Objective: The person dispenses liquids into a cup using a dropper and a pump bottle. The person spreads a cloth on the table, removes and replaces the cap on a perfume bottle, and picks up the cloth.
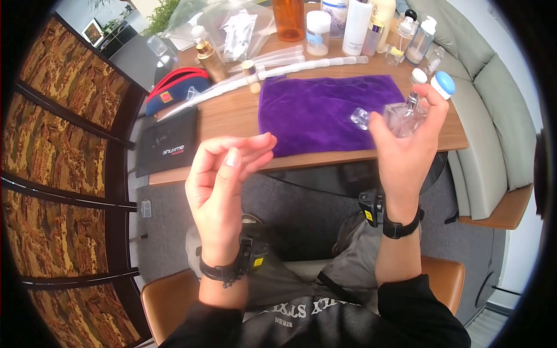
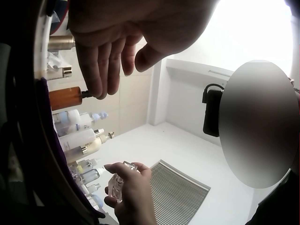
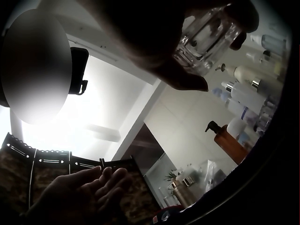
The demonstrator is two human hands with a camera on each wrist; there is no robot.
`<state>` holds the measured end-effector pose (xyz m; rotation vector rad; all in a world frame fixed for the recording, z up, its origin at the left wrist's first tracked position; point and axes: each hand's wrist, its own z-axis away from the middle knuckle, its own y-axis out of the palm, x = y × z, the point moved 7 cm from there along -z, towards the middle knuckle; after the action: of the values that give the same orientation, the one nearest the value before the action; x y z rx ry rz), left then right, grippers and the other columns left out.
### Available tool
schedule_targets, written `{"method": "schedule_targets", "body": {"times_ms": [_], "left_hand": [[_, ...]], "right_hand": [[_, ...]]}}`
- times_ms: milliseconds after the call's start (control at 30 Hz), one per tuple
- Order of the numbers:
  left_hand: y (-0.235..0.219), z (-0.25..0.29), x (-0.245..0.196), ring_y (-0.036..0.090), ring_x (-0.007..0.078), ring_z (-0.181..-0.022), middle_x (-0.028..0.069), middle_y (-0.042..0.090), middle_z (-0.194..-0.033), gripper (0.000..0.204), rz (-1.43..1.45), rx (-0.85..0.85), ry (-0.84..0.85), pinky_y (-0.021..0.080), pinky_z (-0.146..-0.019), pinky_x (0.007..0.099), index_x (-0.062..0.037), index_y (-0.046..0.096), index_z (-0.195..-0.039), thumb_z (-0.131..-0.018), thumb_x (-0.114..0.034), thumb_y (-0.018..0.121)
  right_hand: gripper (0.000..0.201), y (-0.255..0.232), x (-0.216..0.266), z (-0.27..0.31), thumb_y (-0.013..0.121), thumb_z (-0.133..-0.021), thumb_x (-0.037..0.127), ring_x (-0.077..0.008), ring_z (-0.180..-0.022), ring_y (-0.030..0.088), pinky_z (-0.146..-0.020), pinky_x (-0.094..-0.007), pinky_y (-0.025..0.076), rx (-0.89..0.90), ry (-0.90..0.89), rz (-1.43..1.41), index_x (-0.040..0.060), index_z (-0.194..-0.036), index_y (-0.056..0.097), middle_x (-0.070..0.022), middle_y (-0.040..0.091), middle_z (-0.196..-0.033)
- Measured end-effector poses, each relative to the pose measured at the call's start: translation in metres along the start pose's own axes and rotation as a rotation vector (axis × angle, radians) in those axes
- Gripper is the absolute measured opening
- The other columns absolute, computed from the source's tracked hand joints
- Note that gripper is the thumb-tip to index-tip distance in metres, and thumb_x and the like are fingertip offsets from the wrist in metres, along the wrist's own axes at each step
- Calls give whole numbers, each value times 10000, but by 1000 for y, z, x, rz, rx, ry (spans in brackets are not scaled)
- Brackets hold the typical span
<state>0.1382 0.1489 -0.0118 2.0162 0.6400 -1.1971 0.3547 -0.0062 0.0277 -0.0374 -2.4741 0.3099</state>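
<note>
My right hand [image 1: 409, 153] grips a clear glass perfume bottle [image 1: 400, 120] with a silver spray neck [image 1: 413, 100], held up over the right part of a purple towel [image 1: 319, 110]. In the right wrist view the square, thick-walled bottle [image 3: 204, 40] sits between thumb and fingers. A clear faceted cap [image 1: 360, 118] appears on the towel, just left of that thumb. My left hand [image 1: 217, 180] is raised in front of the table's near edge, fingers slightly bent and holding nothing. From the left wrist view, its fingers [image 2: 105, 68] hang loosely with gaps between them.
Along the back of the wooden table stand an orange bottle [image 1: 289, 20], a white-capped jar [image 1: 317, 33] and several pump bottles. A blue-lidded jar [image 1: 442, 85] is beside my right fingers. At left lie a black pouch [image 1: 168, 142] and a blue-red case [image 1: 177, 90].
</note>
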Motion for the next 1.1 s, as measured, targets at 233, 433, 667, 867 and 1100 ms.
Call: {"method": "schedule_targets", "body": {"times_ms": [233, 433, 667, 867, 1100], "left_hand": [[1, 0, -1, 687, 422, -1176, 289, 694, -1210, 193, -4, -4, -1, 577, -1002, 486, 7, 569, -1200, -1096, -118, 465], [1, 0, 0, 686, 421, -1178, 291, 692, -1215, 194, -13, -3, -8, 577, -1001, 481, 7, 567, -1202, -1097, -121, 467], [1, 0, -1, 687, 421, -1177, 291, 692, -1219, 193, -10, 5, 3, 578, -1000, 483, 8, 566, -1203, -1094, -116, 467], [1, 0, -1, 689, 417, -1174, 288, 693, -1218, 191, -5, 4, 1, 577, -1001, 481, 9, 569, -1199, -1093, -112, 467], [1, 1, -1, 690, 413, -1174, 291, 692, -1216, 193, -9, -5, -4, 578, -1001, 479, 14, 568, -1199, -1094, -109, 463]], "right_hand": [[628, 4, -3, 2, 787, -750, -33, -211, -923, 659, -857, -343, 542, 53, 229, -136, 48, -1297, 491, -122, 612, -1110], [575, 4, -6, 1, 785, -748, -23, -193, -908, 642, -838, -337, 531, 59, 147, -76, 50, -1255, 525, -101, 601, -1103], [566, 2, -9, 3, 785, -742, -30, -190, -938, 620, -862, -329, 513, 32, 146, -105, 49, -1242, 533, -94, 585, -1134], [576, 1, -4, 0, 783, -740, -52, -180, -942, 612, -863, -321, 514, 11, 130, -130, 41, -1247, 526, -90, 576, -1147], [591, 0, -3, 0, 782, -757, -63, -148, -930, 586, -836, -296, 506, 24, 142, -200, 38, -1267, 502, -69, 546, -1168]]}}
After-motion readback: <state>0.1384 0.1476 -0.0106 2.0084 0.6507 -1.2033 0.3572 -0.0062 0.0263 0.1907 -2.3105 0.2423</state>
